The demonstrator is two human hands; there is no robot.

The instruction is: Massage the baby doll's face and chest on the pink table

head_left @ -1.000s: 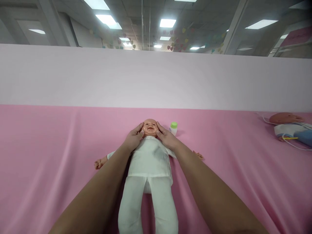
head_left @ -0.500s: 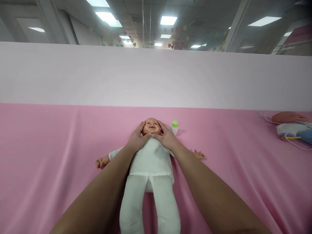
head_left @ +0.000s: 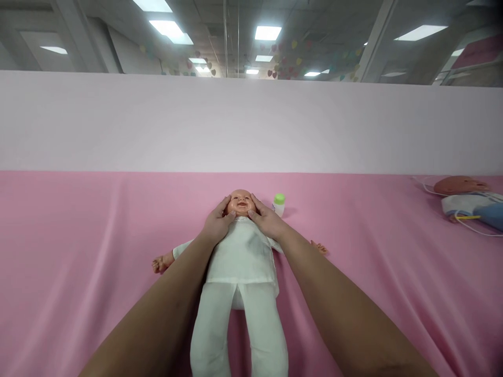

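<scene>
A baby doll (head_left: 241, 251) in a white top and trousers lies on its back, face up, with its arms spread out. My left hand (head_left: 218, 222) cups the left side of its head, fingers along the temple and thumb on the lower cheek. On the other side my right hand (head_left: 269, 220) holds the head the same way, its thumb near the chin corner. The doll's mouth and chin show between my two thumbs. Just beyond my right hand stands a small white bottle with a green cap (head_left: 279, 204).
Pink cloth (head_left: 70, 225) covers the surface, with folds at the right. A second doll (head_left: 459, 185) lies at the far right, beside blue and white fabric (head_left: 489, 212) and a white cord. A white panel (head_left: 251, 125) rises behind, with glass above it.
My thumbs have slid apart, from the middle of the doll's chin outward to its lower cheeks. The fingers stay at the sides of the head. The view has shifted slightly.
</scene>
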